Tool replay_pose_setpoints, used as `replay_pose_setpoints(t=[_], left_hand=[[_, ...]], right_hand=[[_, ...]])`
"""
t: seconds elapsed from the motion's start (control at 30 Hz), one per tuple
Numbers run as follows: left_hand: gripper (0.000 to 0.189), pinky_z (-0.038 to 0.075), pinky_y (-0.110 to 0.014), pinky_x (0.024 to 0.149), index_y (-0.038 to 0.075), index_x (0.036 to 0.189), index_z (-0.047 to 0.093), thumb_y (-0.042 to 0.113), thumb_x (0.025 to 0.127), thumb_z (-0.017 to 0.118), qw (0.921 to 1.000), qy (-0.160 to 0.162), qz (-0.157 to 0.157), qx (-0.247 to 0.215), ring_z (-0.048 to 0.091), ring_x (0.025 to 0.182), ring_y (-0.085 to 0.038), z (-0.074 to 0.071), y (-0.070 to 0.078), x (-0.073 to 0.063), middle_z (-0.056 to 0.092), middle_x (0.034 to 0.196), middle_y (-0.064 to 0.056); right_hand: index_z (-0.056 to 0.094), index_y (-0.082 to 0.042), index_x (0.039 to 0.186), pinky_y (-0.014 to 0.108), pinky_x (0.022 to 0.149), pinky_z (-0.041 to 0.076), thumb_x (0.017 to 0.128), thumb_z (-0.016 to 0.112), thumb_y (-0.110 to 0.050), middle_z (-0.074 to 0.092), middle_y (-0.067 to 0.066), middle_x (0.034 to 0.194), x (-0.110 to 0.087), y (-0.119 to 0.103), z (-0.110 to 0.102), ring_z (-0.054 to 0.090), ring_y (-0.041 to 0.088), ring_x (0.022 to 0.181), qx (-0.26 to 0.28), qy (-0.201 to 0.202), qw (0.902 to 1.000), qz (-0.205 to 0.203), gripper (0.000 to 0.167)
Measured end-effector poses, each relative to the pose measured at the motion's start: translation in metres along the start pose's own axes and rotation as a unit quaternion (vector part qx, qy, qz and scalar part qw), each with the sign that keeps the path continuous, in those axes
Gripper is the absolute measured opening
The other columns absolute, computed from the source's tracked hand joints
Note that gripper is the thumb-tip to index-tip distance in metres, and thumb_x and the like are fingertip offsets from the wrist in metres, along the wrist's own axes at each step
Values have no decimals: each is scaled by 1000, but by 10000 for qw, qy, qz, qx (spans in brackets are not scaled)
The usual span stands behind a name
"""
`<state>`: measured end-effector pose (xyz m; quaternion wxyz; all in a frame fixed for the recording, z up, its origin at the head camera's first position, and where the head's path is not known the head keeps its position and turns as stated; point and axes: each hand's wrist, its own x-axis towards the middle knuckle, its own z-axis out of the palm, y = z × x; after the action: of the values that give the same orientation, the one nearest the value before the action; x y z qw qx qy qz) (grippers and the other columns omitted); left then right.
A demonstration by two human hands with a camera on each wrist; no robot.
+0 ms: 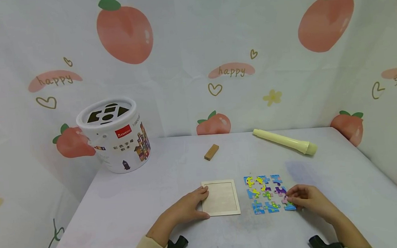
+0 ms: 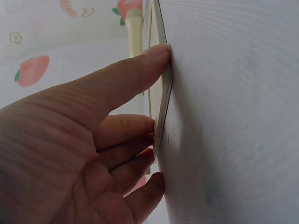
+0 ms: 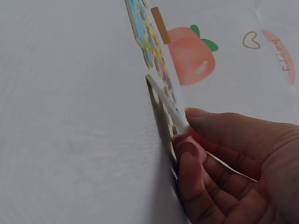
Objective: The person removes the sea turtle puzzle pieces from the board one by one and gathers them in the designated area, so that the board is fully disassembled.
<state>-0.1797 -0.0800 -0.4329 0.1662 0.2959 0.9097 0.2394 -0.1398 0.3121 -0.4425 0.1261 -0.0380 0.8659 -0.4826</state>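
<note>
My left hand point(image 1: 187, 207) rests on the left edge of a shallow square wooden puzzle tray point(image 1: 221, 199). In the left wrist view the thumb point(image 2: 156, 51) and fingertips lie along the tray's edge. Right of the tray, several colourful jigsaw pieces point(image 1: 266, 190) are laid out face up in rows, slightly apart. At the near right corner of these rows, my right hand point(image 1: 311, 202) pinches a blue-edged jigsaw piece point(image 1: 289, 207) between thumb and fingers. The right wrist view shows this piece point(image 3: 163, 98) edge-on and tilted against the table, its far part hidden by the fingertips.
A white lidded block bucket point(image 1: 124, 144) with shaped holes stands at the back left. A small wooden block point(image 1: 211, 152) lies behind the tray. A pale yellow rod with a thicker rounded end point(image 1: 282, 141) lies at the back right, before a fruit-printed cloth point(image 1: 182, 94).
</note>
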Motion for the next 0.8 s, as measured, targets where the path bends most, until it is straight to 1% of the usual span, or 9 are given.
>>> replay_pose_setpoints(t=[0.13, 0.2, 0.3, 0.4, 0.53, 0.8], left_hand=[[75, 29, -45, 112, 0, 139, 41, 30, 79, 73, 10000, -3, 1, 14, 27, 141, -28, 0, 0, 0, 32, 151, -9], [75, 29, -45, 112, 0, 139, 40, 31, 79, 73, 10000, -6, 0, 31, 27, 141, -28, 1, 0, 0, 32, 151, -9], [75, 29, -44, 112, 0, 139, 40, 31, 79, 73, 10000, -10, -14, 8, 27, 141, -27, 2, -1, 0, 31, 152, -8], [75, 28, -44, 112, 0, 139, 40, 30, 79, 73, 10000, -11, -16, -18, 27, 141, -27, 2, -1, 0, 31, 152, -8], [75, 28, -44, 112, 0, 139, 40, 30, 79, 73, 10000, -11, -17, -39, 27, 141, -27, 1, -1, 0, 31, 152, -8], [75, 28, -45, 113, 0, 139, 40, 30, 80, 73, 10000, -25, -20, -78, 26, 141, -27, 0, -1, -2, 31, 152, -9]], right_hand=[[59, 11, 104, 23, 57, 50, 83, 69, -18, 64, 10, 87, -4, 0, -3, 54, 3, 67, -408, 80, 9991, -126, 37], [59, 11, 104, 21, 59, 49, 80, 72, -17, 63, 10, 88, -6, 0, -5, 53, 1, 69, -506, 12, 9985, -207, 39], [59, 12, 104, 20, 60, 47, 77, 75, -16, 60, 8, 86, -7, 3, -7, 50, 0, 69, -524, -157, 9980, -316, 42], [60, 12, 103, 20, 59, 46, 77, 75, -14, 57, 6, 82, -7, 5, -8, 47, -1, 69, -553, -270, 9969, -487, 40], [61, 11, 102, 19, 58, 45, 79, 73, -11, 56, 4, 82, -6, 7, -7, 45, -2, 69, -619, -326, 9951, -700, 34], [64, 8, 103, 19, 58, 45, 80, 72, -12, 56, 3, 84, -4, 8, -4, 45, -3, 70, -731, -353, 9930, -857, 31]])
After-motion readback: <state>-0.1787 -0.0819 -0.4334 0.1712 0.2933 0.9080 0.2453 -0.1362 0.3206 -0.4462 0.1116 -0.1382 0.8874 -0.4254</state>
